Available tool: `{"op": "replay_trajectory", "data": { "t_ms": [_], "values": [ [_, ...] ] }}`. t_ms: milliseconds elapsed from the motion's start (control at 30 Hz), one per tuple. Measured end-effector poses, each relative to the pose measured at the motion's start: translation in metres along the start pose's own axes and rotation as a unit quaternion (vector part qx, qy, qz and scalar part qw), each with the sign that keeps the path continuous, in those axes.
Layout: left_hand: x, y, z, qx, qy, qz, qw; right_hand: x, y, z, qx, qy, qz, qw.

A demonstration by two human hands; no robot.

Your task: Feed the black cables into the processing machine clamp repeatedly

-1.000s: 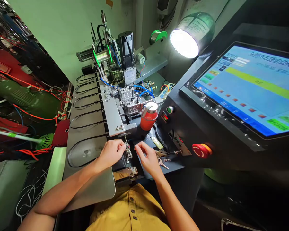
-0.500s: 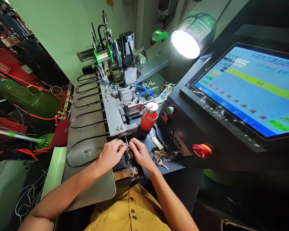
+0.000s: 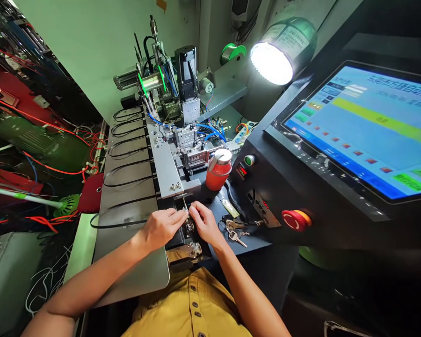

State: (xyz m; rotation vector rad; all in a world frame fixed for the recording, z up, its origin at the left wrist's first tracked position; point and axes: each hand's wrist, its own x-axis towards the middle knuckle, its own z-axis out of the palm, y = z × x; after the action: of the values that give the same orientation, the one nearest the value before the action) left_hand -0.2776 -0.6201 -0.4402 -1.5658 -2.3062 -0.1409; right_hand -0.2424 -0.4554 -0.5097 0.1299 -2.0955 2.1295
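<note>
My left hand reaches over the grey plate with thumb and fingers pinched together. A looped black cable runs in under this hand, and its end is hidden by the fingers. Close on the other side, my right hand also pinches, its fingertips almost meeting the left ones. What the right fingers hold is too small to make out. Both hands are over a metal chain track, just in front of the long metal rail.
More looped cables lie along the plate. Right of my hands are keys, a red jar and a red stop button. A lit lamp and a touchscreen stand above. Pneumatic cylinders sit beyond.
My left hand has turned flatter, with its fingers stretched further toward the right hand. The nearest cable loop has been drawn narrower and shifted up the plate. My right hand has hardly moved.
</note>
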Motion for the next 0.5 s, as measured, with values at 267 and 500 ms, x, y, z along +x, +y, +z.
{"op": "replay_trajectory", "data": {
  "t_ms": [267, 500],
  "values": [
    [0.0023, 0.0031, -0.0007, 0.003, -0.004, 0.028, 1.0, -0.0007, -0.003, 0.001, -0.024, 0.013, -0.001, 1.0],
    [0.0, 0.0001, -0.0074, -0.07, -0.04, -0.104, 0.991, -0.0024, 0.0013, -0.0021, -0.032, 0.024, 0.006, 0.999]
  ]
}}
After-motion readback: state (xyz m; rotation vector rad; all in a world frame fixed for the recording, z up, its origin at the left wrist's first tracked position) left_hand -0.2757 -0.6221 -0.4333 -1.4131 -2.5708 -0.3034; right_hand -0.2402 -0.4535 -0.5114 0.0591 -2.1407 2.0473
